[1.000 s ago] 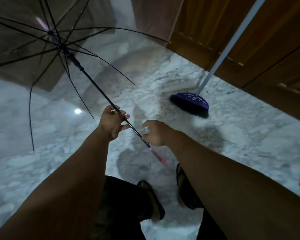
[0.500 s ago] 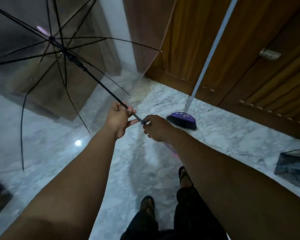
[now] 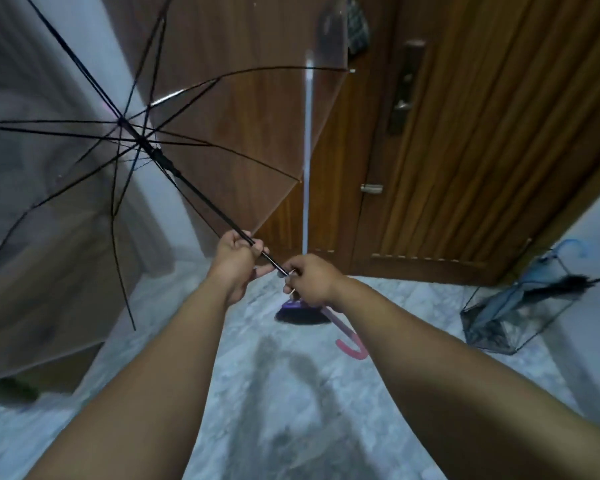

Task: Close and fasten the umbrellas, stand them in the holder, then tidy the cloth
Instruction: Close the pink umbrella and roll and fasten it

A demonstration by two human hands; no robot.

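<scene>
White-grey marble floor [image 3: 291, 393] runs to a wooden door [image 3: 464, 150]; a wire umbrella holder [image 3: 520, 317] with closed umbrellas now shows at right. The left hand [image 3: 234, 258] grips the open transparent umbrella's [image 3: 194, 140] black shaft, the right hand [image 3: 310, 280] grips lower, above the pink handle [image 3: 350, 344]. The hands have risen; a broom [image 3: 300, 311] stands behind them.

Marble floor [image 3: 291, 410] under broom [image 3: 300, 315], holder [image 3: 499, 327]

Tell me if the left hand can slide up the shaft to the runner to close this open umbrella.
Probably yes. The left hand already grips the black shaft, and the stretch up to the runner is bare. The right hand holds the lower end near the pink handle, well out of the way.
</scene>
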